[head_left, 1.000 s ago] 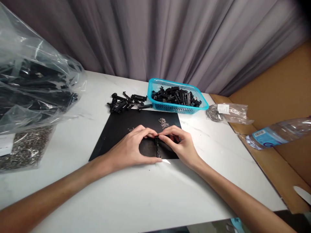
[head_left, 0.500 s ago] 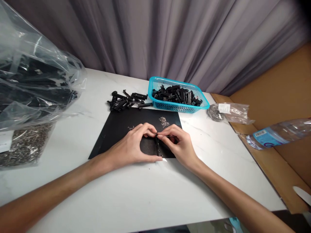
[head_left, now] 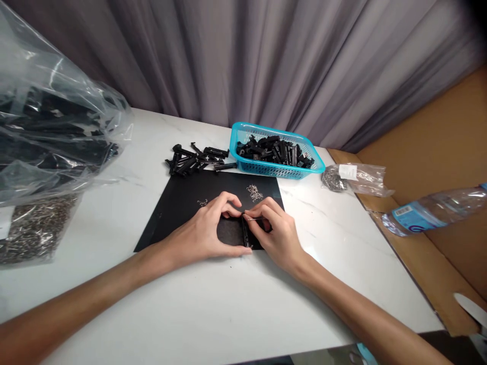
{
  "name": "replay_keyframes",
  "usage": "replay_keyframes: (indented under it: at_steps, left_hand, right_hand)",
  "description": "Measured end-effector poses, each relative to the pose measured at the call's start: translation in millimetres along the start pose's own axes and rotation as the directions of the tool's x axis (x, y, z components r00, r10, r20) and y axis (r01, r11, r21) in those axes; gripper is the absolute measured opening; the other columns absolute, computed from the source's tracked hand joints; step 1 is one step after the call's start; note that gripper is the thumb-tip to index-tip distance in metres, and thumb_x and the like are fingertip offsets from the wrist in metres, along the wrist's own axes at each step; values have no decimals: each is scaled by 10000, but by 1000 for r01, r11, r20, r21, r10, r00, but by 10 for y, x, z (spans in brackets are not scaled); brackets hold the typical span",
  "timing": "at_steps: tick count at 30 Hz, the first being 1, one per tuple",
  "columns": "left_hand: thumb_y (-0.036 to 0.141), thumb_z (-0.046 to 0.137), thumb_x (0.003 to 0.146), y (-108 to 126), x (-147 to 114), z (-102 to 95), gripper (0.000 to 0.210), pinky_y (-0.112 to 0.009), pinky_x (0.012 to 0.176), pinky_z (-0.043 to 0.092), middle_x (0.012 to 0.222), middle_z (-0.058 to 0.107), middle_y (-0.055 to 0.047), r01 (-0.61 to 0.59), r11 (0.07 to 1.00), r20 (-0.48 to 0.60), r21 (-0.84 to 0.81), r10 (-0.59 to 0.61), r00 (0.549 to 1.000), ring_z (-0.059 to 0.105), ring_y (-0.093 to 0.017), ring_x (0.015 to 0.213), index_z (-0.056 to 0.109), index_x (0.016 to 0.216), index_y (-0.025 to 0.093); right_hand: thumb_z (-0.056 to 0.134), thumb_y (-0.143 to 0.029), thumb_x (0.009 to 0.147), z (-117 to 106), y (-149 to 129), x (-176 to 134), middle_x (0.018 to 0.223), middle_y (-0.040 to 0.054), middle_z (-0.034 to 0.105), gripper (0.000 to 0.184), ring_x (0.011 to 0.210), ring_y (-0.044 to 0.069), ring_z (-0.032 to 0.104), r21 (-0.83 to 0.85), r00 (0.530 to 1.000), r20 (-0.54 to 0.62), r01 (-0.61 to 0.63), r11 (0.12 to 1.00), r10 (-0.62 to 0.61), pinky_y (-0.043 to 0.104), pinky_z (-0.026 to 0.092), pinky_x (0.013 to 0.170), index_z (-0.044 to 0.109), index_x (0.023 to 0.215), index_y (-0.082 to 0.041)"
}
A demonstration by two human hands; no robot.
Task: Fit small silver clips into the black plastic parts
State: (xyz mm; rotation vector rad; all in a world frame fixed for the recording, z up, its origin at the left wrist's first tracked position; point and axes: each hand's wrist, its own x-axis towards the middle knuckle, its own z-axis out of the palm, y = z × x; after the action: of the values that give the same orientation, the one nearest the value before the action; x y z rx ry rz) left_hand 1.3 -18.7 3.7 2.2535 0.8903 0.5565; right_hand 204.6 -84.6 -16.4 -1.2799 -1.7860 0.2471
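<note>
A slim black plastic part [head_left: 245,234] stands lengthwise over the black mat [head_left: 167,213]. My left hand [head_left: 203,228] is curved round it, its thumb at the near end and its fingers by the far end. My right hand [head_left: 280,233] is closed in a pinch on a thin pointed metal tool [head_left: 254,219], whose tip is at the part's far end. The tool's exact kind is hard to see. Beyond the hands lie a pile of tiny bent metal pieces [head_left: 254,192] and a smaller group of metal pieces [head_left: 202,203].
A blue basket [head_left: 274,170] holds many black parts, with loose black parts [head_left: 186,161] to its left. Bags of metal pieces [head_left: 38,228] and black items [head_left: 57,132] are at left. A small bag [head_left: 357,177], plastic bottle [head_left: 422,213] and cardboard [head_left: 426,157] are at right.
My left fingertips have lifted slightly off the part's far end. The right hand has shifted a little, showing more of the metal tool. The view has moved slightly.
</note>
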Motion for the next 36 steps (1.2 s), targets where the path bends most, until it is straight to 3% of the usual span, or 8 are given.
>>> replay_keyframes:
  at_steps: [5, 11, 15, 19, 23, 26, 31, 36]
  left_hand:
    - [566, 915, 635, -6, -8, 6, 760, -415, 937, 567, 1157, 722, -18, -2, 1000, -12, 4, 2, 1000, 726, -285, 1105, 483, 1201, 300]
    - [529, 919, 638, 33, 4, -5, 733, -420, 976, 535, 1136, 728, 4, -1, 1000, -2, 10, 1, 1000, 714, -279, 1121, 475, 1174, 299]
    - [565, 905, 645, 33, 9, -7, 745, -416, 967, 538, 1146, 710, -1, 13, 1000, -1, 5, -13, 1000, 716, -274, 1107, 474, 1189, 293]
    - [585, 898, 648, 9, 0, 7, 738, -399, 957, 551, 1171, 693, -14, -14, 1000, -7, 8, 14, 1000, 711, -270, 1118, 486, 1183, 289]
    - [580, 893, 660, 26, -2, 10, 721, -395, 982, 554, 1196, 684, -23, -8, 1000, 7, -7, 8, 1000, 692, -264, 1159, 487, 1179, 286]
    - [555, 897, 659, 49, 0, 6, 711, -390, 981, 561, 1201, 678, -28, 5, 1000, 15, -9, -5, 1000, 686, -259, 1162, 492, 1175, 281]
    - [575, 886, 670, 40, -10, 10, 707, -398, 996, 558, 1194, 663, -24, -14, 1000, 8, -2, 14, 1000, 676, -260, 1168, 504, 1188, 283]
    - [551, 889, 676, 29, -23, 25, 713, -400, 1009, 559, 1248, 616, -24, -18, 1000, 12, 15, 18, 1000, 666, -248, 1174, 494, 1210, 293]
  right_hand:
    - [533, -183, 1037, 9, 27, -29, 987, 87, 717, 188, 775, 197, 687, -177, 995, 53, 96, 980, -88, 352, 541, 663, 707, 975, -218]
    - [529, -161, 1030, -29, -12, -38, 1054, 97, 725, 215, 809, 204, 699, -202, 982, 112, 169, 965, -149, 369, 548, 695, 738, 1058, -204]
    - [566, -209, 1023, -99, -66, 7, 1047, 87, 709, 203, 782, 178, 664, 13, 995, 103, 10, 1000, -12, 331, 528, 650, 762, 1080, -214]
    - [623, -260, 1012, -142, -51, 69, 969, 66, 704, 172, 765, 168, 621, 198, 982, 123, -167, 966, 144, 301, 458, 598, 788, 1036, -218]
    - [670, -275, 989, -147, -7, 104, 942, 52, 721, 142, 713, 150, 580, 278, 969, 139, -234, 931, 203, 287, 426, 576, 799, 985, -217]
    - [707, -233, 959, -136, 11, 88, 946, 42, 718, 100, 691, 140, 567, 250, 983, 113, -169, 953, 144, 285, 431, 573, 798, 1000, -222]
    - [622, -167, 1000, -108, -13, 32, 980, 53, 718, 150, 722, 150, 614, 47, 999, 44, -7, 999, 5, 308, 475, 605, 760, 1032, -215]
    - [580, -146, 1019, -115, -68, 21, 1024, 71, 731, 166, 888, 186, 685, -52, 997, 39, 67, 996, -65, 319, 530, 678, 733, 1050, -206]
